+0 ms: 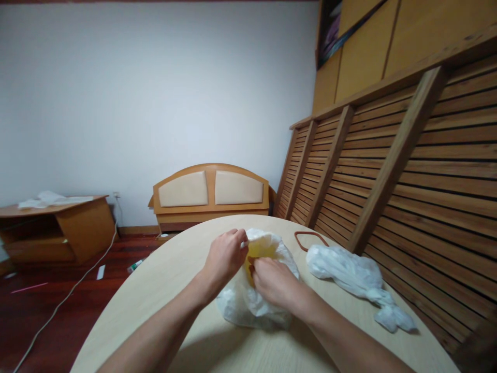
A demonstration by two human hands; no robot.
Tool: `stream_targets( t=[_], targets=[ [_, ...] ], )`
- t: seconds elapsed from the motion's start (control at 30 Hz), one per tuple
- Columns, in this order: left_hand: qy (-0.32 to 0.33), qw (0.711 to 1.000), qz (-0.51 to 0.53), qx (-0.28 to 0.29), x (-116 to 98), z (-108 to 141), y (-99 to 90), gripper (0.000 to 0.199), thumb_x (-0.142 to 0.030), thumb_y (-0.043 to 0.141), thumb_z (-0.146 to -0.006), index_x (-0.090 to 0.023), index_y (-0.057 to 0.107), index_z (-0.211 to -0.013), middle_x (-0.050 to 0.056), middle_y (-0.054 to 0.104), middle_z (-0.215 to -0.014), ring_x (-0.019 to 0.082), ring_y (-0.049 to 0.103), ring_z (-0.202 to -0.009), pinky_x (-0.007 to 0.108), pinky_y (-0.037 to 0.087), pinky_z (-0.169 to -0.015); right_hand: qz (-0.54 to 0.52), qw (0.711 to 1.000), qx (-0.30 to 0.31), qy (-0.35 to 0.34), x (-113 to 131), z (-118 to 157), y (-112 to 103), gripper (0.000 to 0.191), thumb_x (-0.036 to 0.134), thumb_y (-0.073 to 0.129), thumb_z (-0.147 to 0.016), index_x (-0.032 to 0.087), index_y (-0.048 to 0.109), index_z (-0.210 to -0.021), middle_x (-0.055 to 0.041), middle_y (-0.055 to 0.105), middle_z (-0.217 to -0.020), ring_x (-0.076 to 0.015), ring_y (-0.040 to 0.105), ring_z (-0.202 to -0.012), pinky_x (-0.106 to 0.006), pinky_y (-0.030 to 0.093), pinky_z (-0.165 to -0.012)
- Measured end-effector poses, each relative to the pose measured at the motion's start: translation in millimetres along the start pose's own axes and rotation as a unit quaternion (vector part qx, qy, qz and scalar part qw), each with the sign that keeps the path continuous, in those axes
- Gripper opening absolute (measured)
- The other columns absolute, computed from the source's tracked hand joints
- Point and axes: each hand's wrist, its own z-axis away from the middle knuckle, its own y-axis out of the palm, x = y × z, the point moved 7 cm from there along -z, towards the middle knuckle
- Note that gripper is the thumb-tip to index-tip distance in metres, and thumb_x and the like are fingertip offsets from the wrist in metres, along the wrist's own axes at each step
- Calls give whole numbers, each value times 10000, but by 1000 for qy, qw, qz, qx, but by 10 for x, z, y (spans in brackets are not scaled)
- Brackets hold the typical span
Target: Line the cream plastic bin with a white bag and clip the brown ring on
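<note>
A white plastic bag (248, 305) stands open on the round table, its mouth facing up. Something yellow (267, 249) shows inside the mouth; I cannot make out whether it is a container or a lining. My left hand (227, 254) is closed, pinching the bag's rim at the left of the opening. Over the near side of the mouth, my right hand (275, 280) has its fingers curled on the bag's edge, the tips partly hidden inside. Right of it lies a second white plastic bag (345, 269), knotted at its near end.
A reddish-brown rounded frame (310, 239) lies beside the knotted bag on the pale round table (174, 290). Wooden slatted panels (419, 197) lean close along the right. Behind stands a headboard (212, 191); at left are a low cabinet (87, 228) and a floor cable (73, 287).
</note>
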Motion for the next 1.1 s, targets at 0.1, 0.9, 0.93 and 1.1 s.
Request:
stream_targets(
  t=[0.1,0.9,0.93,1.1],
  targets=[
    [-17,1000,7,-14,129,-43,-17,95,-151,584,-842,-193,665,-865,40,718,-850,181,644,-769,266,379,-648,100,992,62,-39,101,85,-34,419,215,309,-981,118,714,-944,-196,754,-943,-305,719,-833,-354,469,-674],
    [-95,971,216,33,608,-239,-66,197,-330,626,-727,-141,660,-681,0,611,-618,138,535,-591,230,329,-544,132,964,3,-229,426,265,-396,339,475,647,-885,169,721,-1010,-111,742,-939,-266,668,-870,-357,463,-790],
    [-97,967,234,43,622,-241,-53,208,-343,634,-713,-141,655,-674,-5,598,-607,133,523,-577,228,325,-536,115,961,-13,-253,442,292,-469,405,533,659,-859,179,714,-1046,-103,735,-969,-262,657,-899,-360,457,-818],
    [-109,937,319,95,685,-249,101,236,-372,673,-641,-141,625,-636,-33,544,-556,104,461,-524,215,309,-504,117,940,-52,-317,355,291,-537,424,576,605,-869,184,728,-973,-87,713,-881,-236,625,-838,-344,437,-778]
  ],
)
